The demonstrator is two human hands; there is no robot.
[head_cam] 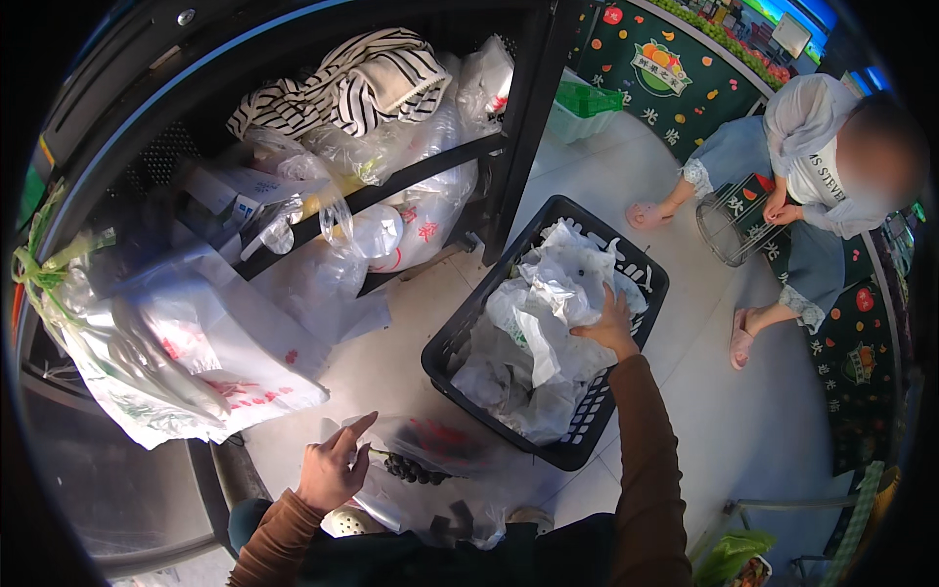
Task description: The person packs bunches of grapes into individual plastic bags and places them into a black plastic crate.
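Observation:
My right hand (612, 326) lies with thumb and fingers spread on crumpled white paper (546, 308) in a black plastic basket (444, 341). Whether it grips the paper cannot be told. A small dark round thing (581, 273) rests on that paper. Over the floor at lower left, my left hand (334, 469) has its index finger extended and its thumb apart, with nothing seen between them. Just right of the thumb is the stem of a bunch of dark grapes (414, 468). The grapes lie at a clear plastic bag (469, 499) with red print, close to my feet.
A black metal rack (381, 194) at upper left holds plastic bags and a striped cloth (359, 84). White printed bags (220, 352) hang at its left. A seated person (807, 169) is at right, near a wire-frame stool (722, 231). Green and white crates (583, 110) stand behind the basket.

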